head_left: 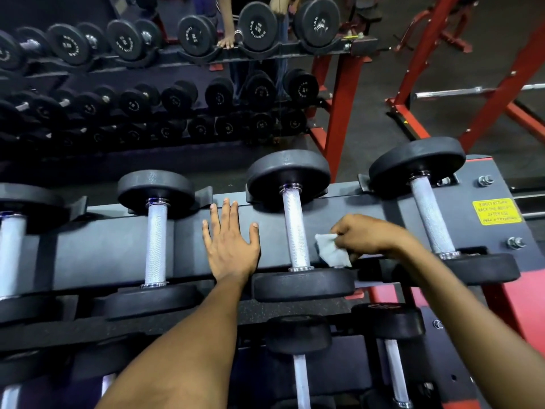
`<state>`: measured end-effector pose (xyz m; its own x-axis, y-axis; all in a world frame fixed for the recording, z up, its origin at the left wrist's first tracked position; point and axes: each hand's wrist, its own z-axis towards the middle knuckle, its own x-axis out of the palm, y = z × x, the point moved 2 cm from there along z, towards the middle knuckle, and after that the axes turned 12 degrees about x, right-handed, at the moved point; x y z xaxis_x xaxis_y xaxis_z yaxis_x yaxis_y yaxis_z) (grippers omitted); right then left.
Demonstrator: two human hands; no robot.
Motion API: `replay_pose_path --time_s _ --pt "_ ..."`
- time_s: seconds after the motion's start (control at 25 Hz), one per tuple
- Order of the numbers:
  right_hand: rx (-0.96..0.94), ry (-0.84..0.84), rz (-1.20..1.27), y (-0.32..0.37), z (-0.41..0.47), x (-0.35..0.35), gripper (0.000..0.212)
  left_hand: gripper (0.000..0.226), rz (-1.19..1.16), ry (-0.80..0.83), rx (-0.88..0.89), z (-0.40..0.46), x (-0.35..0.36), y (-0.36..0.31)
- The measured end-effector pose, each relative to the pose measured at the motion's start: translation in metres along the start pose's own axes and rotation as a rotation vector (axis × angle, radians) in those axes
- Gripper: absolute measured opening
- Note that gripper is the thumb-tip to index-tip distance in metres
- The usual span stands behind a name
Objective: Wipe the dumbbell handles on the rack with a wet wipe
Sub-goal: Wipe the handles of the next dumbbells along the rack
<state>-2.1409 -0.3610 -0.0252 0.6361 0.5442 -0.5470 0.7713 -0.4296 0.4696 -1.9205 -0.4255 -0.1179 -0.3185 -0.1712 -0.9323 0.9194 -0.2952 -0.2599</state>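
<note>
Beside the dumbbell handle (pixel 295 228), right hand (pixel 364 236) pinches wet wipe (pixel 331 250); left hand (pixel 228 242) flat on rack (pixel 118 246).

Dumbbells lie side by side across the top tier of the rack (pixel 118 246); the left hand (pixel 230 243) rests flat on the rack between the second dumbbell handle (pixel 156 243) and the third dumbbell handle (pixel 296 228); the right hand (pixel 365 234) holds the wet wipe (pixel 331 250) just right of the third handle, left of the fourth dumbbell handle (pixel 430 216); a warning sticker (pixel 497 211) sits at the rack's right end; more dumbbells lie on the tier below; a mirror (pixel 177 84) stands behind.

Crumpled white wet wipe (pixel 332 250) just right of a knurled steel dumbbell handle (pixel 295 231) on the rack (pixel 118 246).
</note>
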Motion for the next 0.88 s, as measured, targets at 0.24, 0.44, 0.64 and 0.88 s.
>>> replay_pose_path --time_s 0.24,0.44,0.64,0.88 --pt "-0.085 0.490 0.797 -0.011 0.032 0.031 0.054 0.070 -0.013 -0.012 -0.004 -0.001 -0.001 0.000" --pt "-0.128 0.524 0.819 0.004 0.031 0.039 0.021 0.073 -0.011 -0.013 -0.010 0.001 -0.001 0.002" --pt "-0.109 0.377 0.645 0.012 0.018 0.034 0.015 0.071 -0.019 -0.016 -0.013 0.000 -0.002 0.000" --pt "0.089 -0.036 0.231 0.021 0.000 0.028 0.035 0.070 -0.011 -0.012 -0.012 0.000 -0.002 0.001"
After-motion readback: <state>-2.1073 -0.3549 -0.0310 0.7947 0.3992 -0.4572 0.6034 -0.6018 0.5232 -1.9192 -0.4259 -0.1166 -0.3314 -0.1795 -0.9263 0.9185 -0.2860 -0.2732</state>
